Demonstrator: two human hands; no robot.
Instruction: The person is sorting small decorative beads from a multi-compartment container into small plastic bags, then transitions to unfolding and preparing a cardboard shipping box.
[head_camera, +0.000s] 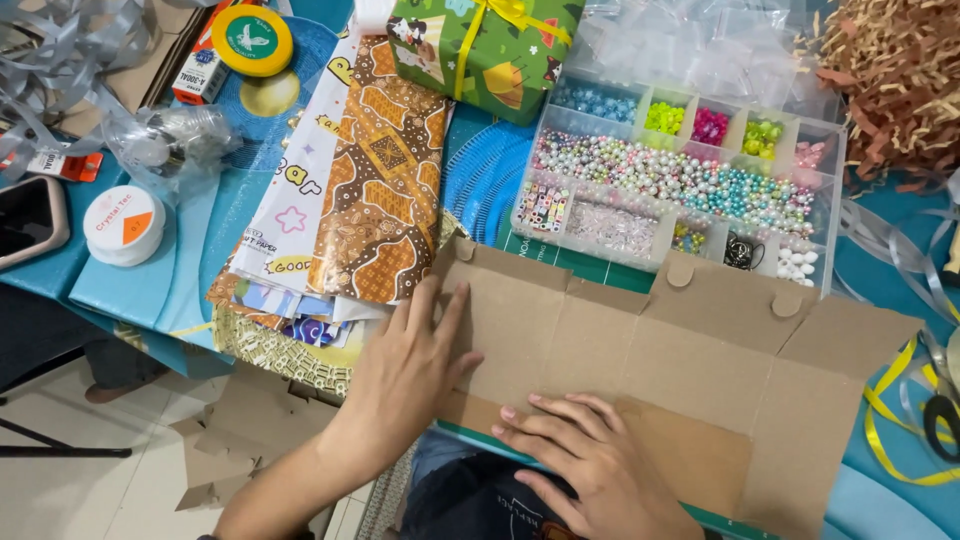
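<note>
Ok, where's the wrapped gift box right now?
In the head view, the green gift box sits top centre, left of the bead organiser, above the patterned wrapping papers.

A clear compartment box of beads (690, 180) is sitting at the back, pastel pearls filling its long middle row. Beside it, sheets of patterned wrapping paper (375, 180) are lying fanned out, brown batik on top. A green wrapped gift (480, 50) with yellow ribbon is resting above them. Far left, a white spool (124, 224) is lying near a phone (30, 218), and brown paper shreds (895, 75) are piling up top right.
</note>
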